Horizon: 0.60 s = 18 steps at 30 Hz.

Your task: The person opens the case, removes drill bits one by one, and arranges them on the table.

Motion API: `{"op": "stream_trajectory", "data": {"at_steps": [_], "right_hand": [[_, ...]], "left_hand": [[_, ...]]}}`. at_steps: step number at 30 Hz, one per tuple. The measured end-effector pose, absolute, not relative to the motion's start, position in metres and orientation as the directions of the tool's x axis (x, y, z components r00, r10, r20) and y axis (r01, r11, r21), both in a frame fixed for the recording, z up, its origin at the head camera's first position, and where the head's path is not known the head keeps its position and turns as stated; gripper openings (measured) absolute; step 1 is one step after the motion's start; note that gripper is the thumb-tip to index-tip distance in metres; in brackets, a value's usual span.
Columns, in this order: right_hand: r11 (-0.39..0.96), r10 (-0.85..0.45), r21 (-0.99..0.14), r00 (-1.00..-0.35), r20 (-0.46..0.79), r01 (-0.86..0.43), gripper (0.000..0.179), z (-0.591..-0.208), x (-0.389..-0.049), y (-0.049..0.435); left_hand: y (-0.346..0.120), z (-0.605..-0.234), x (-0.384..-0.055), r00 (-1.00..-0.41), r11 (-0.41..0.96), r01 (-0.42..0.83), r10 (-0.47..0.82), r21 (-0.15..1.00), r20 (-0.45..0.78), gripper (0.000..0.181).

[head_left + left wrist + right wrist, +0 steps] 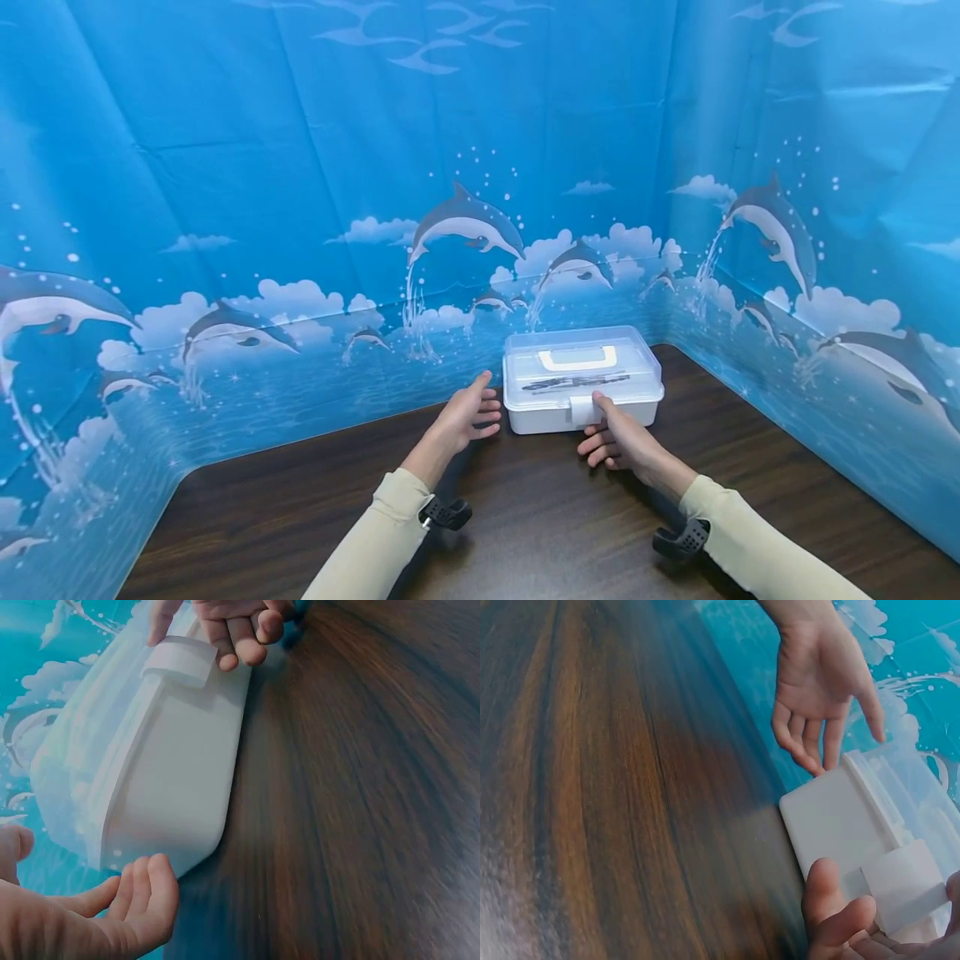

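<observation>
A white plastic storage box (540, 419) with a clear lid (517, 354) stands on the table, its lid down. Thin dark items (573, 382) show through the lid. On the lid is a white carrying handle (577, 358). My left hand (467, 417) is beside the box's left end with fingers extended; in the right wrist view its fingertips (817, 766) are close to the box corner, and contact is unclear. My right hand (626, 442) is at the white front latch (180, 660), thumb against it, the other fingers loosely bent in front.
The dark wooden table (540, 533) stretches toward me in front of the box. A blue dolphin-printed sheet (337, 208) rises behind the box and along the right and left sides. Black straps (450, 512) are on both wrists.
</observation>
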State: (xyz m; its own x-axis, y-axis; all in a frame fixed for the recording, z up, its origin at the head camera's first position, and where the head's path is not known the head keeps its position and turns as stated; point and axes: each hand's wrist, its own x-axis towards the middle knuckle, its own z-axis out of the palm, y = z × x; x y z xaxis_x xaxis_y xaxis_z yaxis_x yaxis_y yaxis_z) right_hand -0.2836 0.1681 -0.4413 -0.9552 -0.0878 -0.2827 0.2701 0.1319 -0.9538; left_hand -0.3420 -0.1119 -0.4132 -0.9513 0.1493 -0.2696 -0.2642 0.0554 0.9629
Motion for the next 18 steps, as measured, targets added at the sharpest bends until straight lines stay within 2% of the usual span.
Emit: {"op": "stream_trajectory", "data": {"at_steps": [4, 8, 18], "right_hand": [[0.1, -0.084, -0.959, -0.958, -0.275, 0.267, 0.09, -0.444, -0.285, 0.169], [0.09, -0.077, -0.96, -0.959, -0.272, 0.265, 0.091, -0.446, -0.285, 0.169], [0.062, -0.074, -0.972, -0.971, -0.229, 0.225, 0.085, -0.447, -0.286, 0.17]], "left_hand": [[-0.1, -0.411, -0.348, -0.947, 0.021, -0.292, 0.134, 0.956, -0.292, 0.099], [-0.092, -0.409, -0.351, -0.943, 0.048, -0.309, 0.112, 0.95, -0.312, 0.109], [-0.084, -0.399, -0.355, -0.949, 0.011, -0.31, 0.06, 0.951, -0.31, 0.094]]}}
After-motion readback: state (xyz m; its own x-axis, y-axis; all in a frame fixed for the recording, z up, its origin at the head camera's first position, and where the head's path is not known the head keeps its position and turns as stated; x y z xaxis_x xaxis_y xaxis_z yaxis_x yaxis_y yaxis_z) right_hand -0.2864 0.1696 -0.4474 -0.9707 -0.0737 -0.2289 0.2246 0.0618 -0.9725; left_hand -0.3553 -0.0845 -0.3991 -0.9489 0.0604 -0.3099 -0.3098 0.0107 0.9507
